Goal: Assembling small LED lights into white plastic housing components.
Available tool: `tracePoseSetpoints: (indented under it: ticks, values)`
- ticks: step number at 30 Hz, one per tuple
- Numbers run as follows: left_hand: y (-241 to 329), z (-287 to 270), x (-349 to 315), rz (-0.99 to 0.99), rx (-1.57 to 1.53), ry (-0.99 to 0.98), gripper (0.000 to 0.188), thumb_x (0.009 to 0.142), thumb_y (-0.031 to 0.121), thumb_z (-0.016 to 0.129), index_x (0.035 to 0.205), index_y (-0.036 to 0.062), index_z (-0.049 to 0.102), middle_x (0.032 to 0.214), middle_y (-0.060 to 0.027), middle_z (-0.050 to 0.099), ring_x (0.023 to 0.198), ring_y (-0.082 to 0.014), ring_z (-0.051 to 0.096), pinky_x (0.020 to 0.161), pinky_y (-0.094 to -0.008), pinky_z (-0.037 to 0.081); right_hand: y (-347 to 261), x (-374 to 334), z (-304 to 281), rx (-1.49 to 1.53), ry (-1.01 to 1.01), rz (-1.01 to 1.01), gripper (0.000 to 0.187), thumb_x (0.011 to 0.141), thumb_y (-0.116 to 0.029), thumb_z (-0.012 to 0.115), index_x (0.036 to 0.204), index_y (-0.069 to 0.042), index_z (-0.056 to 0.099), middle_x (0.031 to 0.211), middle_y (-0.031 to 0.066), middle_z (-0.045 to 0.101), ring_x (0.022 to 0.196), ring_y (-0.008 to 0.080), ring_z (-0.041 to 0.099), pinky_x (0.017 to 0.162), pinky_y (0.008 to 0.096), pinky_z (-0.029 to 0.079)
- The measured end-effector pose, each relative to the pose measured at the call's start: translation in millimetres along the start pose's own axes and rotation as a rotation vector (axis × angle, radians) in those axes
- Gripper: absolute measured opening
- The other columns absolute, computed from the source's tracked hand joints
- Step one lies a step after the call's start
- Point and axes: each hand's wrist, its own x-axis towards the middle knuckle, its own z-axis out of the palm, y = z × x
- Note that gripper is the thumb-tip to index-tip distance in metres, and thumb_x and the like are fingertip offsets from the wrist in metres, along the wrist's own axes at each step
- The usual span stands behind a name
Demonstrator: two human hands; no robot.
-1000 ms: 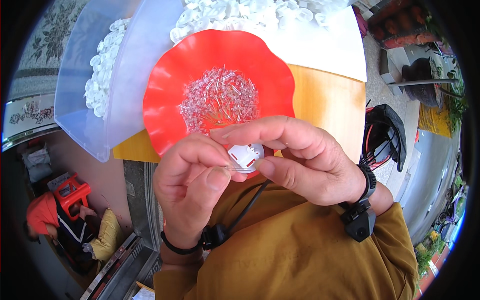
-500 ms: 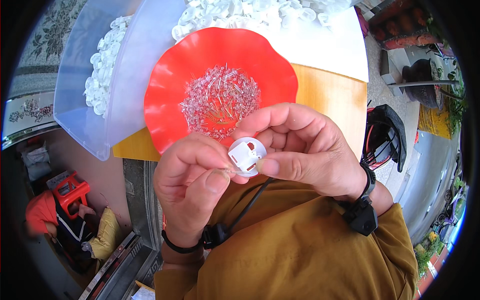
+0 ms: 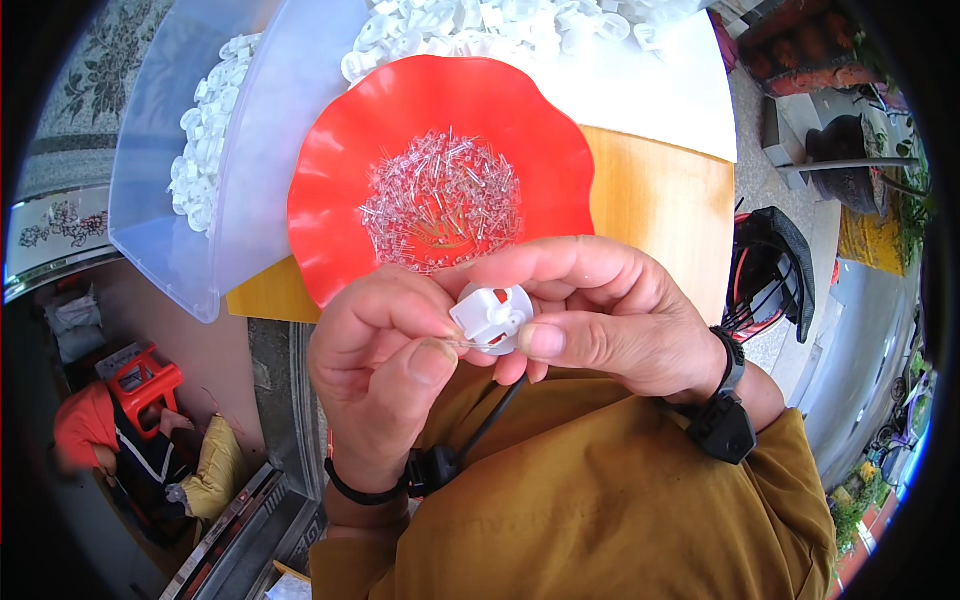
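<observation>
At the centre of the frame, the right hand [image 3: 610,320] holds a small white plastic part [image 3: 490,318] in a narrow grip between thumb and forefinger. The left hand [image 3: 385,365] pinches a thin clear component [image 3: 462,343] against the part's lower edge. Directly above the hands, a red scalloped bowl [image 3: 340,200] of small clear components rests on the wooden counter [image 3: 660,215], with translucent bins [image 3: 165,230] of white parts at the upper left.

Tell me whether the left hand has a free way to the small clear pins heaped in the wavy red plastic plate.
Probably yes: the red plate lies open just beyond the left hand, nothing covering the pins. But its fingers pinch a thin pin against the white plastic piece.
</observation>
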Motion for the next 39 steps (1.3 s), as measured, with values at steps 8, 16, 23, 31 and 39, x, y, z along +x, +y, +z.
tracePoseSetpoints:
  ticks: [8,16,23,31,39]
  values:
    - [4,3,-2,0.013,0.093,0.035,0.007,0.084,0.002,0.057,0.089,0.0007,0.053,0.086,-0.0090,0.054,0.076,-0.0143,0.055,0.071,-0.0284,0.048,4,2,1,0.107,-0.048,-0.153,0.042,0.088,0.002,0.056,0.128,-0.002,0.044,0.122,0.0084,0.053,0.113,0.0146,0.051,0.094,0.0285,0.044]
    - [11,10,-4,0.124,0.423,0.099,0.013,0.076,-0.004,0.060,0.087,-0.0013,0.055,0.083,-0.0107,0.054,0.070,-0.0129,0.050,0.063,-0.0232,0.040,6,-1,-4,0.012,-0.011,-0.243,0.039,0.084,0.003,0.060,0.121,-0.001,0.050,0.124,0.0195,0.053,0.116,0.0226,0.053,0.100,0.0357,0.042]
    - [9,14,-3,0.181,0.558,0.071,0.016,0.073,-0.005,0.062,0.088,-0.0014,0.057,0.082,-0.0110,0.054,0.070,-0.0138,0.050,0.062,-0.0234,0.040,8,-2,-7,0.000,-0.057,-0.276,0.038,0.081,0.006,0.061,0.117,-0.001,0.052,0.126,0.0200,0.051,0.116,0.0232,0.052,0.098,0.0346,0.044]
    - [7,16,-5,0.271,0.691,0.096,0.017,0.071,-0.007,0.063,0.086,-0.0006,0.058,0.076,-0.0093,0.056,0.062,-0.0137,0.050,0.056,-0.0234,0.039,10,-2,-12,-0.090,-0.064,-0.360,0.037,0.080,0.006,0.063,0.115,-0.002,0.054,0.124,0.0205,0.051,0.112,0.0225,0.054,0.095,0.0330,0.044]
    - [7,15,-3,0.293,0.747,0.087,0.020,0.069,-0.008,0.064,0.086,0.0000,0.058,0.074,-0.0080,0.056,0.060,-0.0134,0.050,0.055,-0.0233,0.040,2,3,-22,-0.534,-0.093,-0.568,0.039,0.077,0.004,0.067,0.113,-0.002,0.056,0.123,0.0216,0.052,0.113,0.0278,0.053,0.096,0.0382,0.041]
